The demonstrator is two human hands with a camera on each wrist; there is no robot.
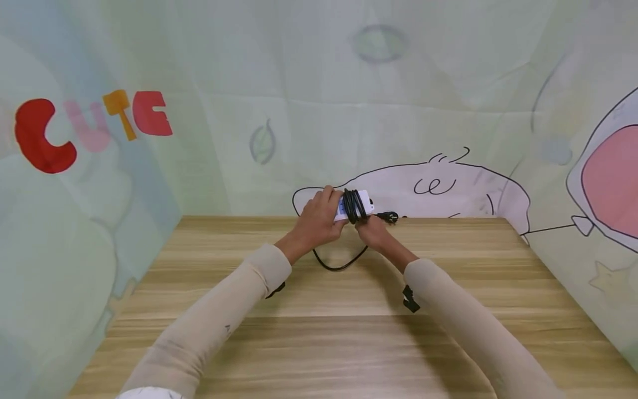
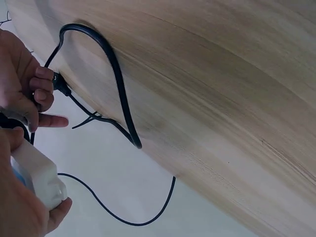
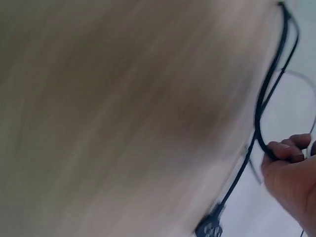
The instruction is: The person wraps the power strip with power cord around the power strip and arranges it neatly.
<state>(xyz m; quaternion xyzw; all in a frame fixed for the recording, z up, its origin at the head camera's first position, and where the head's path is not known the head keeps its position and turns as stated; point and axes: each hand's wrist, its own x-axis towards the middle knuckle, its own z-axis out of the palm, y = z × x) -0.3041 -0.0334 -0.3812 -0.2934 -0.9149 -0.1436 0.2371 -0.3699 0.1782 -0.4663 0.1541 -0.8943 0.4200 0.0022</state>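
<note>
A white power strip (image 1: 369,201) with a blue face is held up over the far edge of the table by my left hand (image 1: 318,219), which grips its left end. Several turns of black cord (image 1: 354,206) are wrapped round its middle. My right hand (image 1: 374,231), just below the strip, pinches the cord with curled fingers, as the right wrist view shows. From there a slack loop of cord (image 2: 118,84) hangs down in front. The black plug (image 3: 209,227) lies at the table's far edge, to the right of the hands in the head view.
The wood-grain table (image 1: 319,349) ends just beyond the hands, against a printed cloth backdrop (image 1: 224,138). Cloth also flanks both sides. Black straps (image 1: 411,299) hang beneath the wrists.
</note>
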